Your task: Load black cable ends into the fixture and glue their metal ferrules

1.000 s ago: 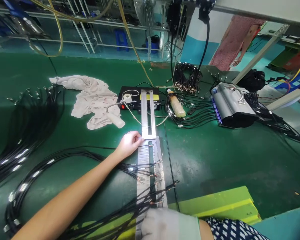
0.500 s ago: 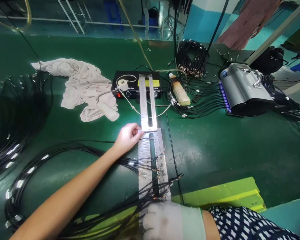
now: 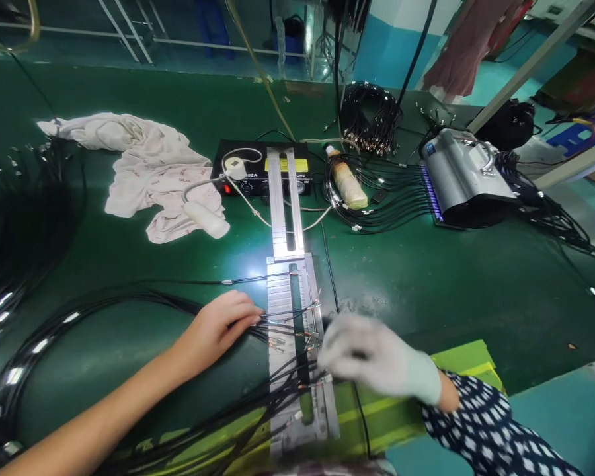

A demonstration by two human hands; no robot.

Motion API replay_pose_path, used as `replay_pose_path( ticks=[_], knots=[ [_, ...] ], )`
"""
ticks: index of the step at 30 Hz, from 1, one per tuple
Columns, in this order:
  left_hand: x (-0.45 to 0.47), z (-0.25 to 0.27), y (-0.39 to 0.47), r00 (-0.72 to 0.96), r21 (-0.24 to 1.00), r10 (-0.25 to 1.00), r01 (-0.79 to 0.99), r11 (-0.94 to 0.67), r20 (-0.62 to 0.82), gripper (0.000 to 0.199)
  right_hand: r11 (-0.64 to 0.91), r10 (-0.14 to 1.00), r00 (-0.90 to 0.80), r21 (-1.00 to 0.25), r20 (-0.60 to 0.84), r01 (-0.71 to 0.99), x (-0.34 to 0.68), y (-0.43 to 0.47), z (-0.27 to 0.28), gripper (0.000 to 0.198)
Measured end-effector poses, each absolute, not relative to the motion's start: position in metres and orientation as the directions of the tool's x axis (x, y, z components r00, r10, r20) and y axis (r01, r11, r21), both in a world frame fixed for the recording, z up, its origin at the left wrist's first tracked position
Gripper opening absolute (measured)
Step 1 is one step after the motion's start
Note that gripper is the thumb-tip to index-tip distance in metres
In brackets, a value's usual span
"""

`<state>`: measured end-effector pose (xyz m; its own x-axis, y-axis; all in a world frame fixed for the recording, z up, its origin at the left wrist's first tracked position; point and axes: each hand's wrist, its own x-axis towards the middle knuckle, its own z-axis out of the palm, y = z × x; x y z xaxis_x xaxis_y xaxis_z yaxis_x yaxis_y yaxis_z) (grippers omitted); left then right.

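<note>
Our bare left hand [image 3: 218,326] pinching black cables [image 3: 277,324] on the metal rail [image 3: 295,311], our gloved right hand [image 3: 371,354] blurred, grip unclear, bottle [image 3: 348,186] of yellowish liquid, labels unreadable.

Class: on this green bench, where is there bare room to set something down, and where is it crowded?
Bare green shows right of the metal jig, below the grey machine, and left of the jig below the white cloth. Crowded: black cables at the left hand; the gloved right hand over the jig.
</note>
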<state>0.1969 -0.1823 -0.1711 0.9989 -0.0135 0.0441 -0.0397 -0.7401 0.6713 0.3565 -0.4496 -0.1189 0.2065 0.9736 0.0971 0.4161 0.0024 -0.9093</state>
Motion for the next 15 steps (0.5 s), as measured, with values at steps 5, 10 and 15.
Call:
replay_pose_path(
  ticks=[5, 10, 15],
  knots=[
    [0.2, -0.173, -0.178, 0.973, 0.625, 0.085, -0.07, -0.777, 0.214, 0.012, -0.275, 0.791, 0.606, -0.836, 0.083, 0.474, 0.393, -0.421, -0.153, 0.029],
    [0.198, -0.17, -0.148, 0.969, 0.456, 0.062, -0.055, -0.888, 0.237, 0.017, -0.203, 0.891, 0.449, -0.831, 0.062, 0.519, 0.374, -0.432, -0.162, 0.028],
    [0.205, -0.18, -0.149, 0.989, 0.39, 0.023, -0.037, -0.92, 0.149, 0.021, -0.026, 0.972, 0.209, -0.839, 0.105, 0.543, 0.361, -0.454, -0.155, 0.017]
  ],
)
